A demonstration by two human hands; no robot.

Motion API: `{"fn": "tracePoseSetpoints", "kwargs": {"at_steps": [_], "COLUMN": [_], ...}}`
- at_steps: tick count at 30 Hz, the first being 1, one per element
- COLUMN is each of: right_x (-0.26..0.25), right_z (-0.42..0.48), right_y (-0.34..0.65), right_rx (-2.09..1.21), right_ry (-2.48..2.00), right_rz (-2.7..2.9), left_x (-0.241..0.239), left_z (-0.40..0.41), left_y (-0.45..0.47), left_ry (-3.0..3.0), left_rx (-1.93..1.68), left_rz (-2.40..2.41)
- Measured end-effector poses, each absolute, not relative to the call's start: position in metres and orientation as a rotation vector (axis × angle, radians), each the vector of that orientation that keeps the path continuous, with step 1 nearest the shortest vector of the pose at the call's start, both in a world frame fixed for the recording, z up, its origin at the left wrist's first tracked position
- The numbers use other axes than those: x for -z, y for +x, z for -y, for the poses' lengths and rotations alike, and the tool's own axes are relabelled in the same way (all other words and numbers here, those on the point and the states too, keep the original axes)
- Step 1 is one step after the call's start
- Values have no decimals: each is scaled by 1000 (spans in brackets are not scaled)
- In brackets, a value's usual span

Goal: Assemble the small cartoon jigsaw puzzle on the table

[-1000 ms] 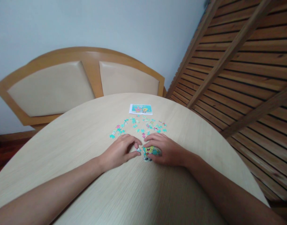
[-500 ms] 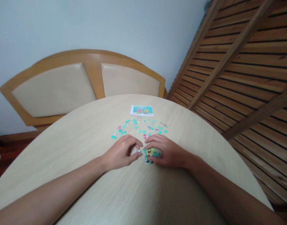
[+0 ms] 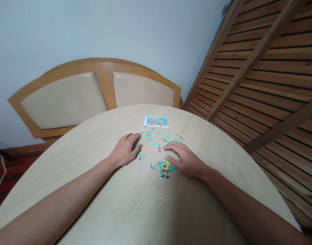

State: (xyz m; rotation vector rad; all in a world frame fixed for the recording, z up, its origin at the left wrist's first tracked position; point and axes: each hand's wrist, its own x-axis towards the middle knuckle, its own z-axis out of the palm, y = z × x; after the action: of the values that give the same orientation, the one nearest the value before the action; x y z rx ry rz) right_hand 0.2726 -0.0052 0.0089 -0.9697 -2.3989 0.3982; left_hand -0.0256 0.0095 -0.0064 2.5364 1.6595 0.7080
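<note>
A partly joined SpongeBob jigsaw section (image 3: pixel 165 169) lies flat on a pale wood-grain worktop (image 3: pixel 120 211), beside the thumb of the right hand (image 3: pixel 185 158), whose grip is loosely curved with nothing visible between thumb and fingers. The left hand (image 3: pixel 125 149) lies at loose jigsaw pieces (image 3: pixel 140 157), thumb clear of forefinger. The thin pieces look light and fairly stiff, best pinched by opposite edges; the section, likely to split if lifted, is better slid flat under spread fingertips.

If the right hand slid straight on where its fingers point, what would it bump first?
The right hand would probably meet the pink puzzle piece first, though it might pass just above.
</note>
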Motion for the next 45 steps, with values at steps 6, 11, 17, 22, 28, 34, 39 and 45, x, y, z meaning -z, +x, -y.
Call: {"fn": "tracePoseSetpoints", "kwargs": {"at_steps": [6,11,17,22,28,34,39,45], "right_x": [-13,-15,-15,-7,6,8,7,7], "right_z": [9,16,17,4,-10,-12,-11,-13], "right_y": [270,268,267,274,285,285,286,286], "right_rx": [-413,-401,-393,-302,-211,-241,-234,-247], "right_ry": [-870,-760,-722,-981,-1280,-1293,-1257,-1156], "right_rz": [2466,2579,2593,2387,2246,2197,2218,2245], "left_x": [-1,-10,-15,-16,-8,-7,-8,-7], "left_z": [-1,8,22,29,29,27,26,23], "left_y": [-17,-5,7,11,10,8,9,9], "left_ry": [2674,2734,2755,2737,2656,2624,2631,2641], "left_rx": [-653,-670,-658,-669,-719,-732,-737,-701], "left_rz": [-1540,-1416,-1298,-1184,-1176,-1168,-1147,-1118]}}
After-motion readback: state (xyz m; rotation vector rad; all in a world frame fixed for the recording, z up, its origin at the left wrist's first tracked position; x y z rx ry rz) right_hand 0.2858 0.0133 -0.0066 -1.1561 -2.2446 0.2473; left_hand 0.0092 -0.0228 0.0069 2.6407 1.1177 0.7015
